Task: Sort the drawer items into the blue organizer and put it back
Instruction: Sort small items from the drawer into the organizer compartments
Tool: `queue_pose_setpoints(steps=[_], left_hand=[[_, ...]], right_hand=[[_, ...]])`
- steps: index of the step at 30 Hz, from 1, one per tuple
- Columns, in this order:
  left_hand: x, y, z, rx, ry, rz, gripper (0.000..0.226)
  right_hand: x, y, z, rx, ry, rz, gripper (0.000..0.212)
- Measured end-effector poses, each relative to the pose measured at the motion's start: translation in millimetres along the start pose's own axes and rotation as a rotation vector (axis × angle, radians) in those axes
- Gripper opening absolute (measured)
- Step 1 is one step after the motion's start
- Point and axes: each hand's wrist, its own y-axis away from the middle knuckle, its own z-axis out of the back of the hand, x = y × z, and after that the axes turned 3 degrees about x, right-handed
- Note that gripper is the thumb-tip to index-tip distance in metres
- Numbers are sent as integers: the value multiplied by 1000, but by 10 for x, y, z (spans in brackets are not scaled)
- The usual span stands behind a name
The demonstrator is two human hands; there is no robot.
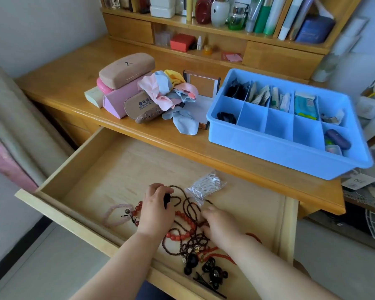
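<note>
While the drawer (89, 169) stood pulled out from under the desk (69, 83), both hands worked in the tangle of beads (188, 230) on its floor. The left hand (157, 210) had its fingers curled round a small black piece (167, 200) at the top of the tangle, with dark bead strings looping off beside it. The right hand (220, 226) lay low over the right side of the tangle, its fingers bent down among the dark strands; whether it actually gripped a strand could not be told. Red beads (182, 216) ran between the two hands, and a pale pink bracelet (115, 215) lay just left of the left hand. A clear bag (206, 187) of white loops rested beyond the tangle, touching its far edge. Near the drawer's front edge sat black clips (212, 273) and round dark beads. The organizer (279, 152) stood on the desk at the right, well apart from the hands, with its near corner overhanging the desk edge. Its back row of compartments held dark items, paper packets and a teal packet; the front left compartment held a black item, the middle front ones showed only blue floor, and the right end held a dark case (338, 138). To its left lay a heap of pastel cloths (171, 92), and beside that a stack of glasses cases (126, 70).
</note>
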Motion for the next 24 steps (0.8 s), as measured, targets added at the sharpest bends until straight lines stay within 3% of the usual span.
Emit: queue_pose_setpoints(steps=[5,10,13,15,17,20,22,24], left_hand=[[4,1,-21,35,26,-41,30],[10,-19,-48,59,35,-80,27],[-1,-6,-47,79,33,-83,27],[-10,6,-41,97,32,-89,25],[-17,17,-35,116,21,-85,25],[-28,34,-22,130,5,-114,25],[-46,57,-21,169,-1,-156,24],[-72,98,-33,267,-38,-169,24]], right_hand=[[13,190,323,-220,-127,5,20],[303,275,1349,-799,-370,227,7],[368,32,2001,-1036,-386,168,14],[341,-209,2262,-1029,-285,30,14],[299,-410,2345,-884,-151,-100,14],[246,-563,2294,-635,-40,-215,34],[240,-486,2228,-766,-7,-83,33],[271,-262,2058,-986,77,198,22]])
